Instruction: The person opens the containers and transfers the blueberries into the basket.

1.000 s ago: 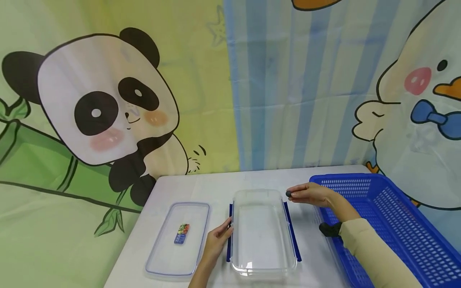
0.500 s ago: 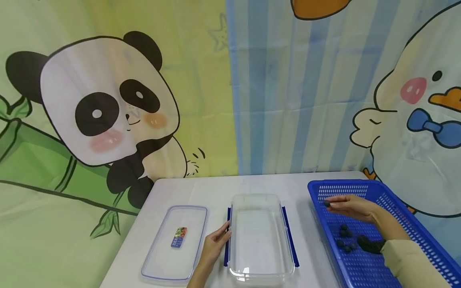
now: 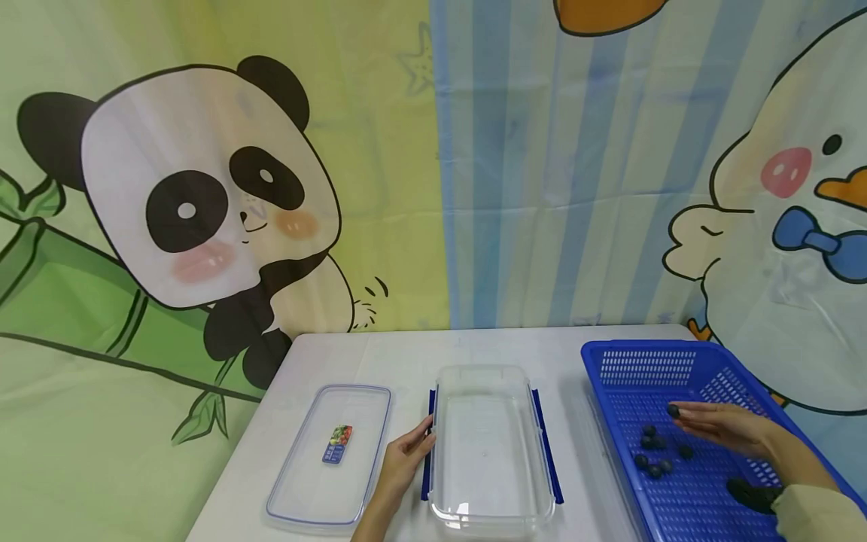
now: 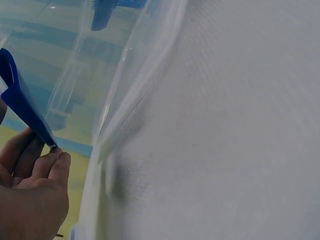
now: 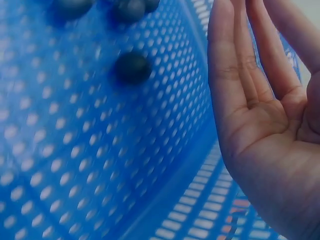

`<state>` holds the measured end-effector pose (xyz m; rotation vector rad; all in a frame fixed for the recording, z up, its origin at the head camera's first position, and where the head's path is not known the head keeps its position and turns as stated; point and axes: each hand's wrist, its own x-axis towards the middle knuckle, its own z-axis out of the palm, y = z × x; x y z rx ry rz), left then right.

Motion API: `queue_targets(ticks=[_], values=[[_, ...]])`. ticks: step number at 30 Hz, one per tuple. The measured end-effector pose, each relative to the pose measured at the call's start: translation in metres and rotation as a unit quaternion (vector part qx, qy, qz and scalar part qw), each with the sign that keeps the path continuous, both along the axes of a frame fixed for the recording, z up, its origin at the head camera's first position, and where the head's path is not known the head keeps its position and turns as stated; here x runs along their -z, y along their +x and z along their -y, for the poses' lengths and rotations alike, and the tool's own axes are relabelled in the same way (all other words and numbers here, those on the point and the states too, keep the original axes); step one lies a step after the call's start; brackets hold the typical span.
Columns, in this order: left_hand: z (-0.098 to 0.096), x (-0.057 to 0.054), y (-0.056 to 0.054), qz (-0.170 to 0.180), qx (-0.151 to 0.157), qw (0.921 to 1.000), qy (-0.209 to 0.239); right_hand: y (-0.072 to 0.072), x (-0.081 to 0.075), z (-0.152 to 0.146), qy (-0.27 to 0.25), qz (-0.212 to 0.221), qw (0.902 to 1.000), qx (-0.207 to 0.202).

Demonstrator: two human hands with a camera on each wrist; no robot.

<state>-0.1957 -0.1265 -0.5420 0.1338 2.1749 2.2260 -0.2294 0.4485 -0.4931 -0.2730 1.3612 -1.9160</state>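
Note:
My left hand grips the left side of a clear plastic food container on the table. In the left wrist view, its fingertips sit against the edge of the container's blue side clip. Over the blue basket at the right, my right hand pinches a blueberry at the tips of its extended fingers. Below it, several loose blueberries lie on the basket floor, and one blueberry lies apart from the rest in the right wrist view. The held berry is out of that view.
Left of the container lies a clear lid with a blue-edged rim and a small printed label. All stand on a white-covered table. A cartoon-printed curtain hangs behind it.
My right hand has moved right from beside the container to over the basket, a blueberry still at its fingertips. The basket's berries have come into sight. My left hand stays on the container.

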Motion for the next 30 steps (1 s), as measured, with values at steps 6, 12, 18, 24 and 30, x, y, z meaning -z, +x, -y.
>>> queue_targets(ticks=[6, 12, 18, 24, 30], values=[[-0.003, -0.02, 0.009, 0.005, 0.001, 1.0, -0.003, 0.009, 0.011, -0.012, 0.03, 0.016, 0.9993, 0.018], [-0.003, -0.022, 0.011, 0.01, -0.001, 0.9999, -0.013, 0.016, 0.018, -0.02, 0.043, 0.04, 0.998, 0.024], [-0.003, -0.02, 0.011, 0.012, -0.002, 0.9998, -0.012, 0.018, 0.017, -0.02, 0.055, 0.048, 0.9969, 0.032], [-0.003, -0.02, 0.011, 0.005, 0.001, 1.0, -0.008, 0.018, 0.015, -0.019, 0.039, 0.05, 0.9976, 0.028], [-0.003, -0.02, 0.012, 0.005, 0.003, 1.0, 0.001, 0.018, 0.016, -0.02, 0.031, 0.056, 0.9975, 0.032]])
